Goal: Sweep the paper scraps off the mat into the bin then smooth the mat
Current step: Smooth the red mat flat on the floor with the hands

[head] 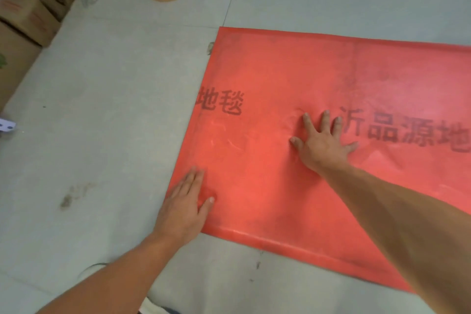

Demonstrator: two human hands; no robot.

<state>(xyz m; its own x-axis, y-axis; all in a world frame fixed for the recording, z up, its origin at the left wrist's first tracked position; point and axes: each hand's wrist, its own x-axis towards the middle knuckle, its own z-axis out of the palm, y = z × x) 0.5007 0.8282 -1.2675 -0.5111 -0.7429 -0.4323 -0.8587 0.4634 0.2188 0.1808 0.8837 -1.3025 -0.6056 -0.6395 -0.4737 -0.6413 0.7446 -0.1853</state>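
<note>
Two hands, both open and flat on the red mat (293,79), which lies on the floor (102,109): left hand (184,208) at its near-left corner, right hand (322,144) mid-mat beside small wrinkles. No scraps visible. We should anchor left, stroke right outward, pressing evenly.

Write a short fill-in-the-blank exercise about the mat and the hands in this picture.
1. The mat lying on the floor is ____ in colour.
2. Both hands press on the mat with palms facing ____.
3. The right hand has its fingers ____ apart.
4. The left hand rests at the mat's ____ edge.

Missing words: red; down; spread; left
</note>
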